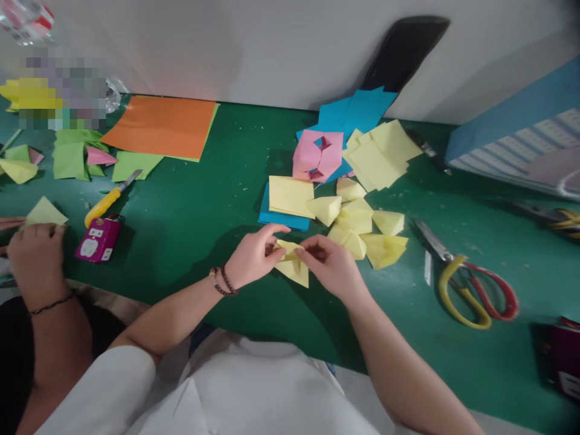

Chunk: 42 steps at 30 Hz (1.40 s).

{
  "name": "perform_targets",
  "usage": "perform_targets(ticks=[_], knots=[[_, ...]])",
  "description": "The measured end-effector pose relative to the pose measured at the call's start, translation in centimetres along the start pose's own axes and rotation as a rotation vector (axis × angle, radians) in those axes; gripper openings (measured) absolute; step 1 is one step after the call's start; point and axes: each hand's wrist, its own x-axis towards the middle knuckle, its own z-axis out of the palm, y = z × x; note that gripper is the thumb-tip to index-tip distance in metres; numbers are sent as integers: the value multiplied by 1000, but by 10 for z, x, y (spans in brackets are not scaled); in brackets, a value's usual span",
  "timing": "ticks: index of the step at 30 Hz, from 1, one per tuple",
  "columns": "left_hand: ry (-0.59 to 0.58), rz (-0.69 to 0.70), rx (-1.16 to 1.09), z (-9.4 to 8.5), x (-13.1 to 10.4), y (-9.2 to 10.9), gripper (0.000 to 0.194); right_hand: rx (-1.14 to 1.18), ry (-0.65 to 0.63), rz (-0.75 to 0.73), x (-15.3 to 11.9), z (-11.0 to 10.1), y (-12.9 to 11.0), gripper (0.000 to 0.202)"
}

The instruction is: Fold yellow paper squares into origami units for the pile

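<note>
Between my two hands is a small yellow sheet of paper [293,271], partly folded, with one corner pointing down toward me. My left hand [254,258] pinches its left edge with thumb and fingers. At the right edge my right hand [334,266] is closed on the same paper. Just beyond my hands lies a stack of yellow paper squares [291,196] on top of a blue stack [284,221]. Several folded yellow paper pieces [356,216] sit beside my right hand. Farther back is a pink folded paper model [318,155] made of joined pieces.
Scissors [471,284] with yellow and red handles lie at right. Loose yellow sheets [380,154] and blue sheets [353,115] are at the back, near a dark phone [403,54]. At left are a cutter knife [106,202], a purple box [99,239] and a co-worker's hand [38,251].
</note>
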Motion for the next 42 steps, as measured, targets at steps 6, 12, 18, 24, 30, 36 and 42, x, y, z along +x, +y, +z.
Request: perform_targets(ticks=[6, 12, 18, 24, 30, 36, 42], knots=[[-18, 20, 27, -3, 1, 0, 26, 25, -54, -15, 1, -1, 1, 22], [-67, -58, -157, -2, 1, 3, 29, 220, -131, 13, 3, -1, 2, 23], [-113, -254, -465, 5, 5, 0, 33, 233, 82, 19, 0, 4, 0, 22], [-11, -175, -242, 4, 5, 2, 23, 123, 104, -51, -4, 9, 1, 20], [-38, -178, -165, 2, 4, 2, 15, 160, 88, -128, -3, 11, 4, 12], [-39, -214, -254, 2, 6, 1, 10, 177, 77, -291, -2, 12, 3, 2], [-87, -399, -565, 1, 7, 8, 18, -5, 118, -368, -3, 7, 0, 11]])
